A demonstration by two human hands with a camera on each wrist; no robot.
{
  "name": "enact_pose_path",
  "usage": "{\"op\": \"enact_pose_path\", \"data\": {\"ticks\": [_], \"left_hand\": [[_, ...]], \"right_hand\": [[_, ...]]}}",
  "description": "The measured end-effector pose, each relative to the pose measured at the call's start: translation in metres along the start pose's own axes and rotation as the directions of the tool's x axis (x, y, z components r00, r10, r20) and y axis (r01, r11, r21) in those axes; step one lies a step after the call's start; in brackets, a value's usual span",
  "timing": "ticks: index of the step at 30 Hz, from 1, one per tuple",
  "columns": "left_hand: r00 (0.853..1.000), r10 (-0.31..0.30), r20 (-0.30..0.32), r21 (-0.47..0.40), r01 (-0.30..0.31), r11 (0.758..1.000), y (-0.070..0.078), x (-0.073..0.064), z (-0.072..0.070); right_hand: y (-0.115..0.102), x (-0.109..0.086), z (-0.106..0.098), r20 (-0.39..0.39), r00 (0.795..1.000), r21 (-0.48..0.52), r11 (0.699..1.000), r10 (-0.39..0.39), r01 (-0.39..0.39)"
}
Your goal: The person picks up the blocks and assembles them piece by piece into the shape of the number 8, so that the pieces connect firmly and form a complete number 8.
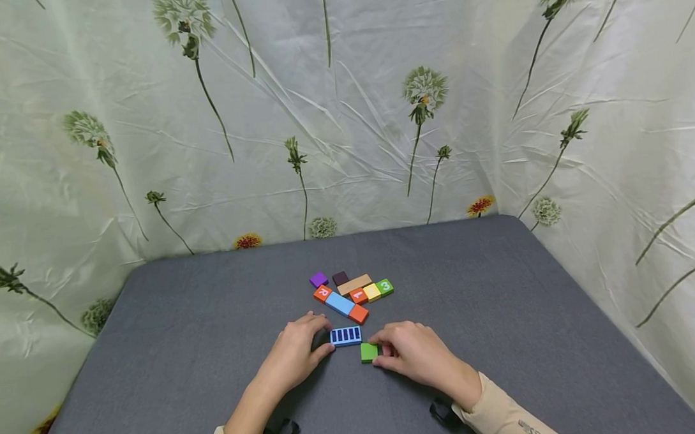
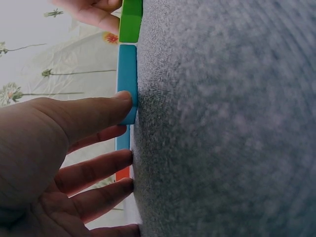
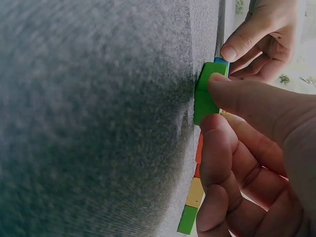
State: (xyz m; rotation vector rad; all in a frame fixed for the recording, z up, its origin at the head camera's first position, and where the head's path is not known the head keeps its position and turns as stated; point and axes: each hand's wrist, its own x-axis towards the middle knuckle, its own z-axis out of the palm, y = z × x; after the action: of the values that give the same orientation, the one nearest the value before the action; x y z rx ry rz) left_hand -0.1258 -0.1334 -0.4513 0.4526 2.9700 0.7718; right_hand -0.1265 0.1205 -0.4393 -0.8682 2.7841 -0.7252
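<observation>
A blue rectangular block with dark bars on its top lies flat on the table. My left hand holds its left end, the thumb along the near side and the index finger at the far side. Just right of it and nearer to me is a green square block, its corner close to the blue block's. My right hand pinches the green block by its right side between thumb and index finger. In the right wrist view, the green block partly hides the blue one.
Beyond the hands lies a group of blocks: a light blue bar between orange squares, a tan bar, a yellow square, a green square marked 3, a purple block and a dark block. A flowered curtain hangs behind the grey table.
</observation>
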Motion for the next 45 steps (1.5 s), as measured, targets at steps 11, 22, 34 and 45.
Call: {"op": "enact_pose_path", "data": {"ticks": [11, 22, 34, 45], "left_hand": [[1.000, 0.020, -0.010, -0.011, -0.020, 1.000, -0.0006, -0.0004, -0.0004], [1.000, 0.028, -0.008, -0.018, -0.029, 0.999, -0.0003, -0.0019, -0.0014], [1.000, 0.018, 0.006, -0.017, -0.017, 1.000, -0.0005, -0.0023, -0.0026], [1.000, 0.013, 0.015, -0.020, -0.012, 1.000, -0.0014, -0.0019, -0.0025]], "right_hand": [[-0.0006, 0.0008, -0.0011, 0.011, 1.000, -0.016, 1.000, 0.009, -0.009], [0.0004, 0.0001, -0.0014, 0.000, 1.000, -0.002, 1.000, 0.017, -0.017], [0.0005, 0.0001, -0.0012, 0.002, 1.000, 0.003, 1.000, 0.018, -0.018], [0.0065, 0.0010, 0.0002, -0.004, 1.000, 0.062, 0.998, 0.005, -0.005]]}}
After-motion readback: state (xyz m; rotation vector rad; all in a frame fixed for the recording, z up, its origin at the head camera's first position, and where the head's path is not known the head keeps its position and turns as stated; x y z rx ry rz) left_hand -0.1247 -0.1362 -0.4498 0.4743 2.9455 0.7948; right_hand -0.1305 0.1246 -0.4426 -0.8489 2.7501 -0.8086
